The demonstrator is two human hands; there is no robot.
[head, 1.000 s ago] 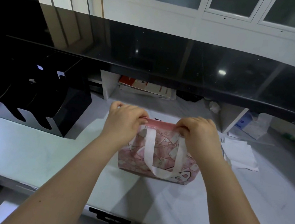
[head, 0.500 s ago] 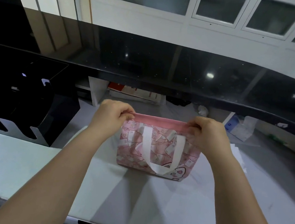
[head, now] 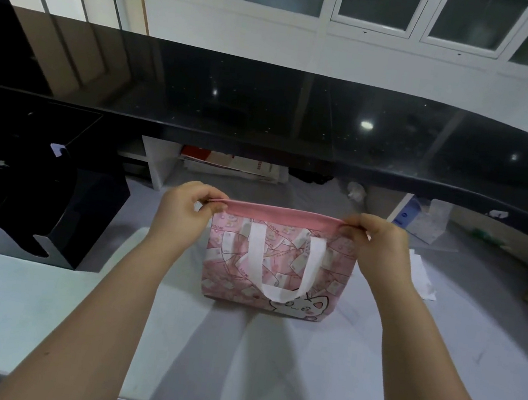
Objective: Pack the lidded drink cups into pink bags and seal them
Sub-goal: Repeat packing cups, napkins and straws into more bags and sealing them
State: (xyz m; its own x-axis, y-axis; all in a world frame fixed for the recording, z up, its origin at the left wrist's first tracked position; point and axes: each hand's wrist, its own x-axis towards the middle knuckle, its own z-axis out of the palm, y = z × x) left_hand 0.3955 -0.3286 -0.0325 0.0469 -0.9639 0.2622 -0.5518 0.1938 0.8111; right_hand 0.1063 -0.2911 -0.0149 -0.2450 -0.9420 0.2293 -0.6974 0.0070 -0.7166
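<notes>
Right now my two hands hold the pink bag (head: 275, 269) by its top edge. My left hand (head: 182, 214) pinches the left end of the pink rim, and my right hand (head: 380, 246) pinches the right end. The rim is pulled flat and straight between them. The bag stands on the white surface (head: 36, 310), just in front of me. Its white handle (head: 282, 263) hangs down the front, above a little cat picture. A black rack (head: 36, 195) sits to the left.

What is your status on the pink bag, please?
Left hand and right hand pinch rim ends of bag, rim taut. Bag upright on counter. Nothing blocking.
</notes>
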